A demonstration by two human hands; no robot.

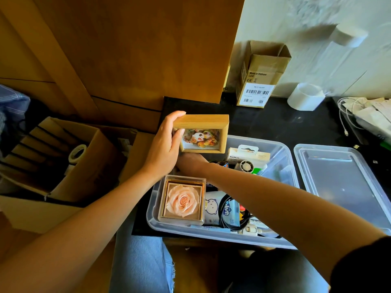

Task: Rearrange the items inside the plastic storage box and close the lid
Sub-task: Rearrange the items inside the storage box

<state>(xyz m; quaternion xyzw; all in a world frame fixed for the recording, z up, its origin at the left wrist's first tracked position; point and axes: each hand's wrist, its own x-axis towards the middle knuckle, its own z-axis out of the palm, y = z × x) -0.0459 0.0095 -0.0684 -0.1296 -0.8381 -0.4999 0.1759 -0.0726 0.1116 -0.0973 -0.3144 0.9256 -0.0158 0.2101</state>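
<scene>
The left hand [164, 148] grips a small wooden picture frame [203, 134] above the clear plastic storage box [281, 149], the right hand [190, 160], its grasp hidden, reaching beneath; clearing a flat space first looks wise.

Black bench [285, 123] carrying the lot: clear box [283, 151] at the near edge, its lid [342, 176] flat just to the right, a cardboard carton [260, 81] upright at the back, white tape roll [305, 96] beside it, cables [347, 117] far right.
</scene>
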